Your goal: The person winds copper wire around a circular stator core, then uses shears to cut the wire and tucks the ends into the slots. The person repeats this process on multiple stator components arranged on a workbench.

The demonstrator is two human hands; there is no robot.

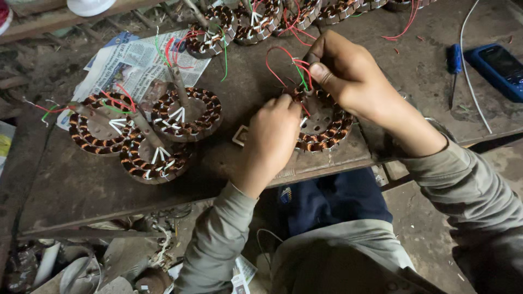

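A copper-wound motor coil (pixel 324 122) lay on the worn bench (pixel 81 185), close to its near edge, and was being worked on by both hands; the left hand (pixel 272 136) was clenched over the coil's near rim, pressing it flat, while the right hand (pixel 343 71) was pinched shut around a bundle of thin wires (pixel 283 62), red and green, drawn up from the winding. The chief risk was judged to lie in those wires; were they pulled too hard or at a sharp angle, a lead could be snapped off at the winding, or its covering scraped against the metal core. The coil sat near the bench edge; if the left hand's pressure were eased during a pull, it could be dragged sideways or tipped off. The loose wire ends could also be caught under the fingers and tangled. Three similar coils (pixel 163 130) were stacked just to the left, over a newspaper (pixel 131 65), and more (pixel 256 22) lay along the far side; a screwdriver (pixel 454 68) and a blue phone (pixel 498 68) lay well apart to the right, out of the way of any slip.
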